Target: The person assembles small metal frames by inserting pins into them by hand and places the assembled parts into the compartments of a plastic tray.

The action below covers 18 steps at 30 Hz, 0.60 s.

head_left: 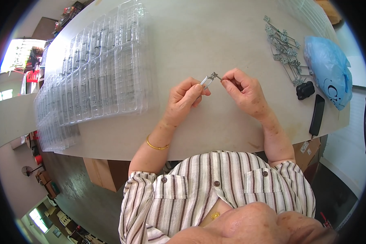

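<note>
Head view, from the nearest side outward: one striped shirt with two chest pockets is close to the worktop, and two cardboard boxes show below its edge, one at the left and one at the right. One gold bracelet circles the left wrist. Two bare hands meet over the worktop. The left hand has its thumb and fingers clamped on one small metal piece, which juts out past the fingertips toward the right. The right hand has thumb and forefinger pinched together on the piece's thin, darker end, so it lies between the two sets of fingers. Right of the hands are one black handset, one small black object just beyond it, and one blue plastic bag. Beside the bag lies one pile of metal parts, too tangled to count. Clear plastic trays, at least two, overlap at the left; more clear plastic sits at the far right.
</note>
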Tool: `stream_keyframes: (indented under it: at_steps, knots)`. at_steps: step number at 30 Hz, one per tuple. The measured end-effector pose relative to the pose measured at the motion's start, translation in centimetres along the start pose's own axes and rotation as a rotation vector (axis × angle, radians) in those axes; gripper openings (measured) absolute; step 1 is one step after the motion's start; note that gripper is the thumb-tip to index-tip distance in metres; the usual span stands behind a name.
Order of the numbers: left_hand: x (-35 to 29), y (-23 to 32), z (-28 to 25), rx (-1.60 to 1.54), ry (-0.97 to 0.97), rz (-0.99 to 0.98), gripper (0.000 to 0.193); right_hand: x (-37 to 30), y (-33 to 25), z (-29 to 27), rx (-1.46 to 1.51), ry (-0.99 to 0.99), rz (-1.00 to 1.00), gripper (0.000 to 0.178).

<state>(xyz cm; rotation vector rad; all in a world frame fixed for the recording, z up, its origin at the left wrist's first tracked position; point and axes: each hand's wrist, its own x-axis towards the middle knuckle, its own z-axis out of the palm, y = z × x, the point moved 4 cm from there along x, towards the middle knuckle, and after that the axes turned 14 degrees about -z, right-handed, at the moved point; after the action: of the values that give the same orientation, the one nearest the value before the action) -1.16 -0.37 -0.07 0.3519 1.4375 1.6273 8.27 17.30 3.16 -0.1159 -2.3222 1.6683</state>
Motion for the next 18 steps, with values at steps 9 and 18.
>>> stream_keyframes:
  at_steps: [9, 18]
  knots:
    - [-0.6, 0.6, 1.1, 0.332, 0.049, 0.303, 0.022, 0.1, -0.1, 0.0, -0.058, 0.021, 0.036, 0.006]
    - [-0.2, -0.4, -0.2, 0.083, 0.042, 0.050, 0.021, -0.1, 0.1, 0.1, 0.096, -0.019, 0.072, 0.007]
